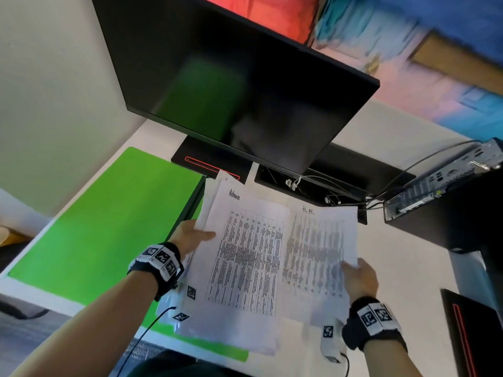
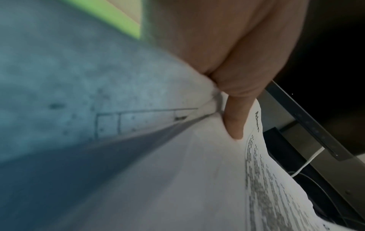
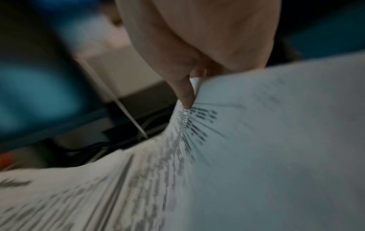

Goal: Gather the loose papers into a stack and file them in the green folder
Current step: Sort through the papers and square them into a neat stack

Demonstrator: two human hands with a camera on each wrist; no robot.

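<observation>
Desk (image 1: 408, 281): monitor (image 1: 231, 77) behind papers (image 1: 245, 254).

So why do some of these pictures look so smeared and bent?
Head view: the monitor leans from wide-angle distortion and the far wall is blurred, yet the papers read fairly sharp. Left wrist view: near paper is out of focus. Right wrist view: printed lines streak with motion blur.
</observation>
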